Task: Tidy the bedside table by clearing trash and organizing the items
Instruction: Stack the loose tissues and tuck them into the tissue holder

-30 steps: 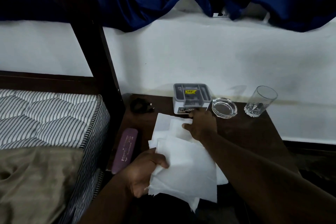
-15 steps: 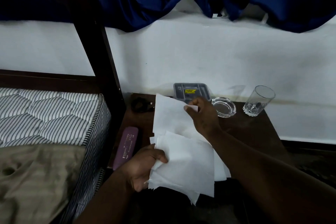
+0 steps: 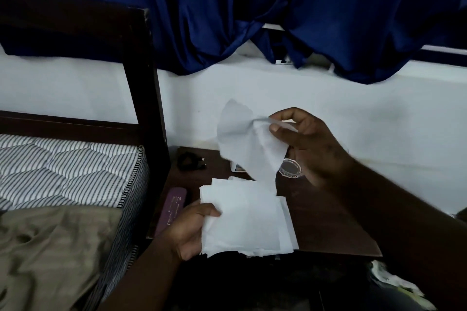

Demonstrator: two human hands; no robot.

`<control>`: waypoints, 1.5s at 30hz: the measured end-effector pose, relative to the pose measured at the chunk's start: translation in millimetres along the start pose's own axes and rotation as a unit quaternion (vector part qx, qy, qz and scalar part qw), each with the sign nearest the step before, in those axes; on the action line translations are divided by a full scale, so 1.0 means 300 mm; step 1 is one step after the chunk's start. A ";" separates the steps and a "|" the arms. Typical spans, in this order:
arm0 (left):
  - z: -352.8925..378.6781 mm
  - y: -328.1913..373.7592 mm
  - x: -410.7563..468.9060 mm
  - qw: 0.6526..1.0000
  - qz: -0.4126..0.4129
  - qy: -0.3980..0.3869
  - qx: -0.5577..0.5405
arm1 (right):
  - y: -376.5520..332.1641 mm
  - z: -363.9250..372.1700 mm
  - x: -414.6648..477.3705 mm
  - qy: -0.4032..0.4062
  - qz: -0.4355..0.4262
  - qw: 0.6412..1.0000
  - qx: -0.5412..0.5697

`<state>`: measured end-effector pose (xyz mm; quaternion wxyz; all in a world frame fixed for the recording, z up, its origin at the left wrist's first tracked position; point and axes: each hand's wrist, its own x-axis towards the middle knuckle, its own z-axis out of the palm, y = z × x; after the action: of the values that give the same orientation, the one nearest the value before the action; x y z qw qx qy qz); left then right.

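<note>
Paper sheets [image 3: 247, 219] sit in a pile in the left hand [image 3: 192, 230], over the front edge of the tabletop [image 3: 316, 214]. One sheet [image 3: 242, 139] has gone up since a moment ago. The right hand [image 3: 303, 144] was low by the back edge, and now it is raised high. Its thumb and fingers pinch the top of the sheet, which hangs down. The left hand grips the pile with its thumb on top.

Count: two hands, one raised sheet, one pile, one glass ashtray [image 3: 290, 168] near the back edge, one purple case [image 3: 173, 209] along the left edge, and one black cable [image 3: 188, 161] at the back left corner.
</note>
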<state>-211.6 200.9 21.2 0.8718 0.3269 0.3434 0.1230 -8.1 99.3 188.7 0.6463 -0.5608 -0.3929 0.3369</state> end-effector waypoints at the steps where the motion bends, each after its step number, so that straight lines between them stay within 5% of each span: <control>1: 0.003 -0.001 -0.008 1.000 -0.003 -0.015 0.000 | -0.011 -0.002 -0.018 -0.028 0.046 0.997 0.048; 5: 0.023 0.001 -0.035 0.998 -0.013 -0.060 0.008 | 0.035 -0.013 -0.069 -0.054 0.161 0.982 0.087; 9: 0.022 0.008 -0.046 0.997 -0.031 -0.076 0.014 | 0.151 -0.035 -0.104 -0.014 0.203 0.979 -0.026; 23: 0.034 0.025 -0.055 0.980 -0.011 -0.175 -0.089 | 0.266 -0.051 -0.065 -0.040 0.064 0.940 -0.333; 32: 0.036 0.011 -0.040 0.992 -0.015 -0.115 -0.038 | 0.284 -0.056 -0.032 -0.109 0.025 0.914 -0.389; 35: 0.022 0.006 -0.025 0.997 0.001 -0.074 0.010 | 0.305 -0.065 -0.024 -0.071 0.053 0.927 -0.364; 39: -0.006 0.013 -0.022 0.998 -0.015 -0.040 0.047 | 0.348 -0.179 -0.020 0.120 0.164 0.970 -0.136; 43: -0.028 0.014 -0.015 0.996 -0.027 -0.002 0.086 | 0.519 -0.316 -0.050 0.115 0.266 0.849 -0.443; 45: -0.023 0.004 -0.013 0.994 -0.042 -0.004 0.104 | 0.607 -0.310 -0.075 0.087 0.253 0.834 -0.483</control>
<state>-219.2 203.6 20.2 0.8392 0.4012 0.3639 0.0484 64.7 63.0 -0.3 0.2177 -0.9082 -0.2924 0.2058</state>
